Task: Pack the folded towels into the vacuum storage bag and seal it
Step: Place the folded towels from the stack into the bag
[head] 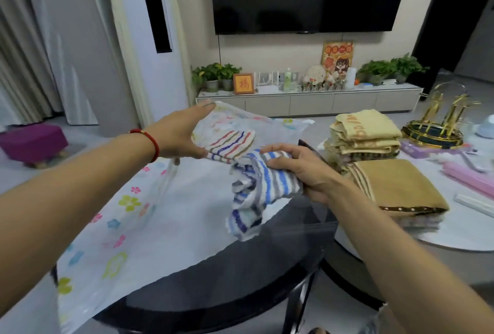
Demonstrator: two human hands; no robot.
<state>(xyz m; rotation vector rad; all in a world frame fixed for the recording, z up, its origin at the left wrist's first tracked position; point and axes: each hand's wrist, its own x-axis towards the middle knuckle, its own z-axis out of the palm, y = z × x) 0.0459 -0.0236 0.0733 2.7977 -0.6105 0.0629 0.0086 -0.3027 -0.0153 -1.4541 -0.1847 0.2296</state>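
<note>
Right hand [302,170]: fingers [278,149] curled over a blue-and-white striped towel [256,194], thumb under it, gripping; the towel hangs rumpled, its loose end drooping toward the dark glass surface [240,285]. It sits at the mouth of the vacuum storage bag [128,229].

Left hand [181,133]: fingers [205,105] spread wide and straight along the bag's lifted upper layer, thumb below, holding the opening apart. Red bracelet [151,143] on that wrist.

One towel already inside the bag, red, blue and tan stripes [230,143], seen through the plastic, just beyond the right fingertips.

Bag: one, clear plastic, printed with small coloured flowers along the edge, lying flat across the round surface and overhanging its near rim.

Right of the bag, on a pale second surface [459,229]: two stacks of folded towels. Far stack [366,135], cream-yellow, exact count unclear. Near stack [395,189], brown towel with dotted border on top, paler ones under it, count unclear.
</note>
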